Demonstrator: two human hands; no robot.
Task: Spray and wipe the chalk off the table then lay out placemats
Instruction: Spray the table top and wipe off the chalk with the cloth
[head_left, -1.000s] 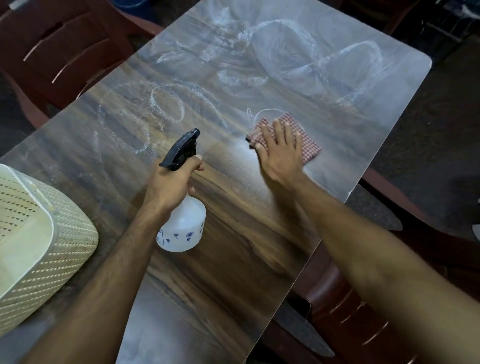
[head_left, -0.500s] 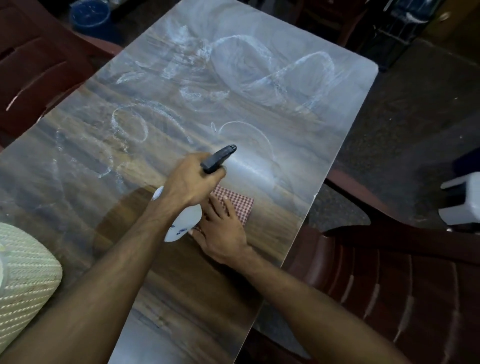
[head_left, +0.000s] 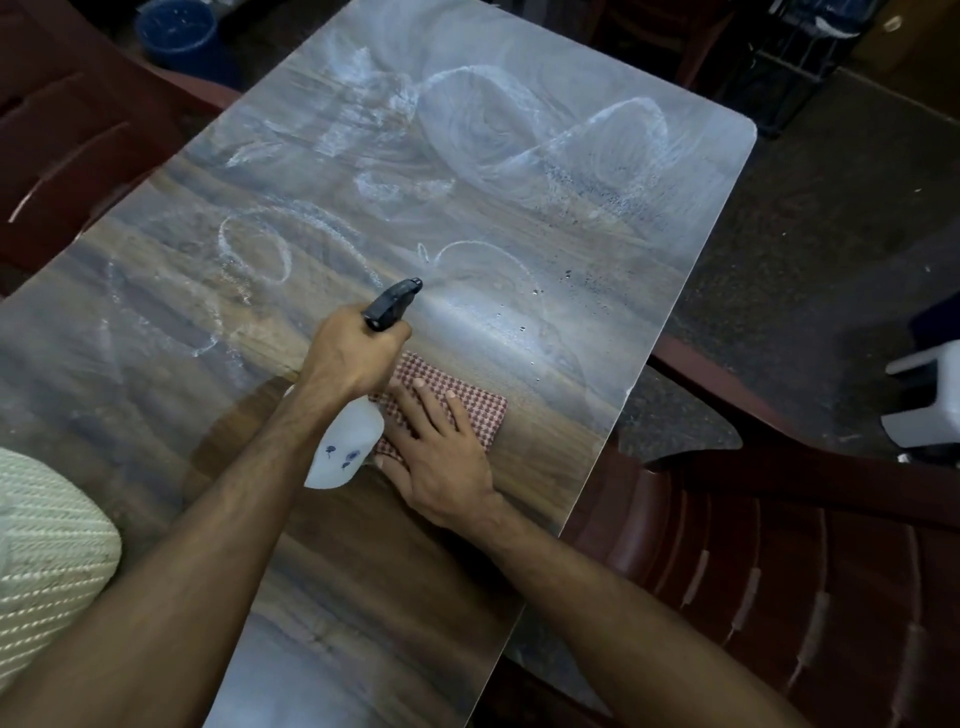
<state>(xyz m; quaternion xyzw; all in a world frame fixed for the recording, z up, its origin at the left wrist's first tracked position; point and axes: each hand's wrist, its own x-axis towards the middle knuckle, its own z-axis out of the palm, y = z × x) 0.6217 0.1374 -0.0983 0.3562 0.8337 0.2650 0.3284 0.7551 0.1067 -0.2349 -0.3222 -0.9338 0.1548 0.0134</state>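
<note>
The wood-grain table carries white chalk loops and smears over its far half. My left hand grips a white spray bottle with a black trigger head that points at the far right of the table. Fine droplets speckle the surface there. My right hand lies flat with straight fingers on a folded red-checked cloth, near the table's right edge. The bottle hangs tilted over the left end of the cloth.
A cream woven basket stands at the near left corner. Dark red plastic chairs sit at the right and far left. A blue bucket is on the floor beyond the table, a white stool at the right.
My right hand pulled the cloth back toward me along the right edge. My left hand swung the bottle over it and aimed the nozzle far right; droplets now lie there.
</note>
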